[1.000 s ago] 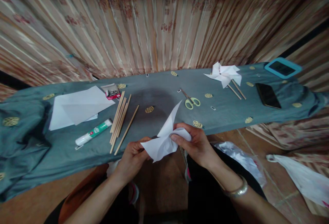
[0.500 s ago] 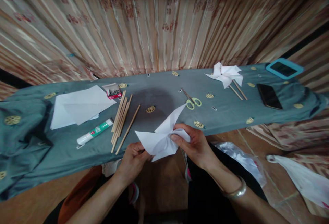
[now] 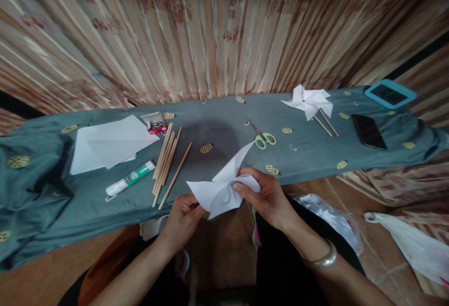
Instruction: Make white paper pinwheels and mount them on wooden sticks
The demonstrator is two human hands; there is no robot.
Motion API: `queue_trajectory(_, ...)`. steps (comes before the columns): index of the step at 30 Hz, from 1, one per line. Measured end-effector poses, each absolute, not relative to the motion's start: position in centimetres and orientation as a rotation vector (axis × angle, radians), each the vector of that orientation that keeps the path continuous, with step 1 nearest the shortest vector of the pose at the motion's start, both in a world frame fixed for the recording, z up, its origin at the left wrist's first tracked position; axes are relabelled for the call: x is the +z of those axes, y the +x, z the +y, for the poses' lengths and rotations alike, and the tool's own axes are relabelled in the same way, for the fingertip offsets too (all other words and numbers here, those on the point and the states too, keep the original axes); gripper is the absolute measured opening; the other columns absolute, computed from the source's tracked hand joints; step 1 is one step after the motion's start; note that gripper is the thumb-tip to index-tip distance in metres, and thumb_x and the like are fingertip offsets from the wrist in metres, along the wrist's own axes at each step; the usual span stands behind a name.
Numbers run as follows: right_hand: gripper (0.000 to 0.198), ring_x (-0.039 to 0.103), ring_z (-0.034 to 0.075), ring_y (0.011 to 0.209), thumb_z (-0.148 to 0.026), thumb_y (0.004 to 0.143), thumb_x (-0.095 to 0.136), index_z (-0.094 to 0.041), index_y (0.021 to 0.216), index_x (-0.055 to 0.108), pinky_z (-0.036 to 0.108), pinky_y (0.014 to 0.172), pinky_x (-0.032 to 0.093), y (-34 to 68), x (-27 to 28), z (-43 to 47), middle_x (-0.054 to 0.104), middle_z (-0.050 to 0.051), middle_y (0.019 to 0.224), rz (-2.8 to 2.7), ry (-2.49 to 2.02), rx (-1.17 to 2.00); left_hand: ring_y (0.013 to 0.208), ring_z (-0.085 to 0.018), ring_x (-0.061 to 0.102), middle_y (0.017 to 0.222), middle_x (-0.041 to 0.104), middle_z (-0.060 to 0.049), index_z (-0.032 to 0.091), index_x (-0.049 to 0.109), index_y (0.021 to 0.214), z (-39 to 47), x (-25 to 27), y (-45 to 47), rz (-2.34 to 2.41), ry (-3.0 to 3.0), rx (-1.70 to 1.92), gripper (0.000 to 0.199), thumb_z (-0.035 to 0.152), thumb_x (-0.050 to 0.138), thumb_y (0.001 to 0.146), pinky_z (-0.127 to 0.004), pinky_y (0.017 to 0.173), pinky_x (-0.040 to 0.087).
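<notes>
Two bare hands meet over the bench's [image 3: 229, 114] near edge in my feed, both forearms reaching forward from below. I see the right hand [image 3: 264, 194] pinching the folded white paper [image 3: 224, 193], thumb pressed near its middle where blades gather; a bracelet [image 3: 325, 258] circles that wrist. The left hand [image 3: 186, 214] curls in at the paper's lower left edge, fingertips hidden behind it, so I cannot tell whether it grips.

On the white tube [image 3: 131, 178], left of the sticks [image 3: 165, 158], I make out a green label with a red mark, its print too small to read. The red box [image 3: 157, 129] near the far edge holds small metal pieces; I cannot read its lettering.

The paper's upper tip points toward the scissors [image 3: 265, 140]. Between those and the sticks I have a wide stretch of cloth. A finished pinwheel [image 3: 311, 101] lies by the far edge, a phone [image 3: 369, 131] toward the right end, loose sheets [image 3: 108, 142] toward the left.
</notes>
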State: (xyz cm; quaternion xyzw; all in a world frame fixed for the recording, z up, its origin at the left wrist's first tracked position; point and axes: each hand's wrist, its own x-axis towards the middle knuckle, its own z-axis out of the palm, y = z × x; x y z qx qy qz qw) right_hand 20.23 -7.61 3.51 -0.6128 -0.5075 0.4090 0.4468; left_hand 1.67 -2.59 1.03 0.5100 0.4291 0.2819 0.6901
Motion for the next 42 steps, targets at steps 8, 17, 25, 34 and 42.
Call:
queue_trajectory(8,0.017,0.051,0.011,0.062,-0.035,0.08,0.063,-0.019,0.086,0.062,0.022,0.056,0.041,20.3,3.4,-7.6,0.058,-0.003,0.069,-1.217,-1.495,1.089,0.047,-0.006,0.035,0.044,0.045,0.003,0.013,0.057,0.044,-2.7,1.5,1.8,0.989,1.067,0.63,0.037,0.039,0.082,0.05,-0.02,0.048,0.029)
queue_trajectory(17,0.018,0.049,0.011,0.061,-0.037,0.081,0.064,-0.019,0.085,0.062,0.022,0.055,0.04,20.3,3.3,-7.5,0.057,-0.003,0.068,-1.214,-1.484,1.103,0.048,-0.007,0.037,0.046,0.05,0.002,0.012,0.06,0.048,-2.8,1.9,1.9,0.989,1.054,0.61,0.034,0.037,0.083,0.05,-0.021,0.049,0.03)
queue_trajectory(25,0.016,0.054,0.012,0.063,-0.035,0.081,0.064,-0.019,0.086,0.063,0.022,0.057,0.043,20.3,3.4,-7.6,0.061,-0.002,0.07,-1.226,-1.488,1.066,0.05,-0.009,0.039,0.047,0.05,0.001,0.013,0.06,0.045,-2.7,1.7,1.7,0.954,1.17,0.648,0.034,0.039,0.079,0.057,-0.021,0.05,0.033)
queue_trajectory(34,0.016,0.067,0.016,0.079,-0.031,0.078,0.068,-0.02,0.089,0.063,0.026,0.07,0.052,19.8,3.2,-7.4,0.072,0.002,0.084,-1.139,-1.419,0.981,0.056,-0.012,0.05,0.056,0.06,0.0,0.015,0.07,0.058,-2.5,1.4,1.4,0.912,1.305,0.763,0.026,0.039,0.075,0.067,-0.024,0.06,0.046)
queue_trajectory(42,0.009,0.066,0.014,0.071,-0.03,0.084,0.064,-0.022,0.085,0.064,0.023,0.062,0.051,19.6,3.8,-8.0,0.07,0.0,0.078,-1.293,-1.517,0.772,0.06,-0.013,0.053,0.064,0.057,-0.002,0.015,0.068,0.061,-2.3,2.1,0.9,0.867,1.366,0.782,0.028,0.039,0.072,0.073,-0.021,0.056,0.043)
